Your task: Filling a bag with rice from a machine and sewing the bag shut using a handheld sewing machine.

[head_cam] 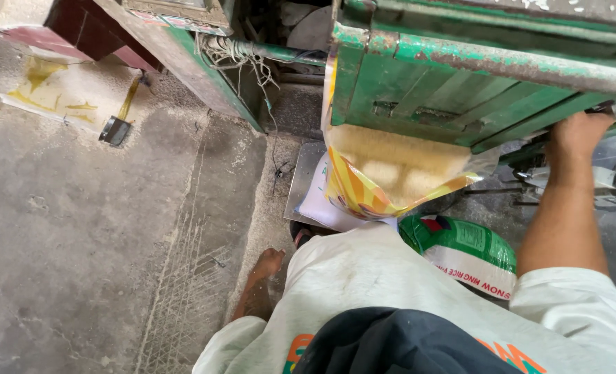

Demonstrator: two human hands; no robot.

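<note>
One open sack point(384, 173), striped yellow and orange and filled with pale grain, hangs under the green machine point(460, 83), its mouth against the machine's lower edge. It stands on one metal plate point(304, 180) on the floor point(79, 242). One second sack point(467, 253), green and white, lies just right of the open sack, below the machine. The right hand point(578, 131) reaches up to the machine's lower right edge, touching the frame there; its fingers are hidden behind the metal, so whether it grips cannot be told. The left hand point(266, 263) hangs low, left of the open sack and well below the machine, loose and holding nothing. One small brush point(117, 125) lies on the floor far left of the machine.
</note>
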